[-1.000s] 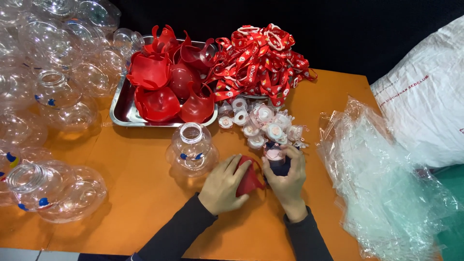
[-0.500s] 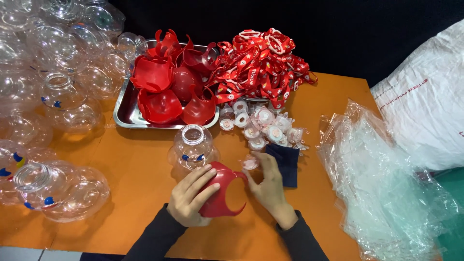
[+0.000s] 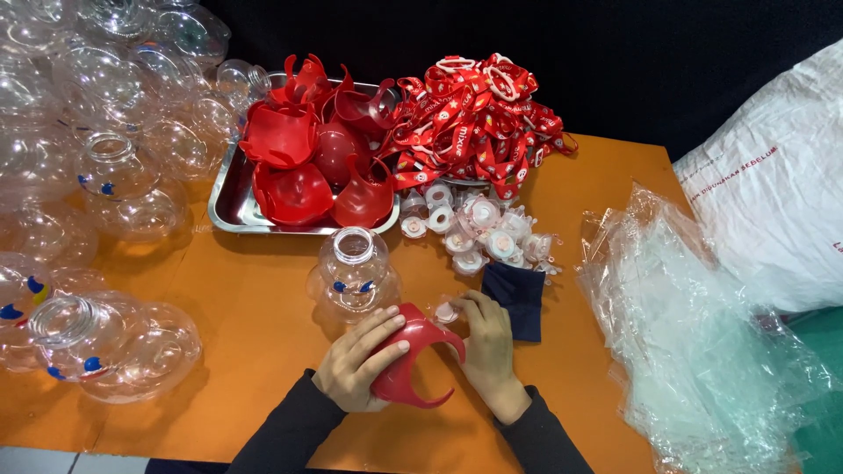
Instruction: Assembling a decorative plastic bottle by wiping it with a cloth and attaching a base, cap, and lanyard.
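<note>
Item: red plastic cup-shaped shell (image 3: 406, 358), held at the near middle of the orange table (image 3: 255, 351), just near of a clear plastic jar (image 3: 354, 272).

Your left hand (image 3: 358, 364): fingers loosely curled over the shell's left outer wall, thumb hidden underneath; the hand is closed on the shell, not spread wide.

Your right hand (image 3: 486, 344): fingers bent and drawn close together at the shell's far right edge, fingertips pinching a small white cap (image 3: 447, 312) that sits touching the shell's rim. How firmly the cap is pinched you cannot tell.

Shell attitude: it lies tipped on its side, its open cut-out mouth facing near and right, its rounded back toward your left palm. Its long axis runs from near left to far right.

Nearby stock:
- Dark blue cloth (image 3: 518, 297), flat on the table, just right of your right hand.
- Heap of small white caps (image 3: 479, 235), far of the cloth.
- Steel tray (image 3: 230, 211) at the far middle, filled with more red shells (image 3: 307, 167).
- Pile of red printed lanyards (image 3: 474, 123), right of the tray.
- Clear plastic globes (image 3: 97, 175) massed along the left side, some with blue marks.
- Stack of clear plastic bags (image 3: 702, 351) on the right, and a white sack (image 3: 773, 184) beyond it.
</note>
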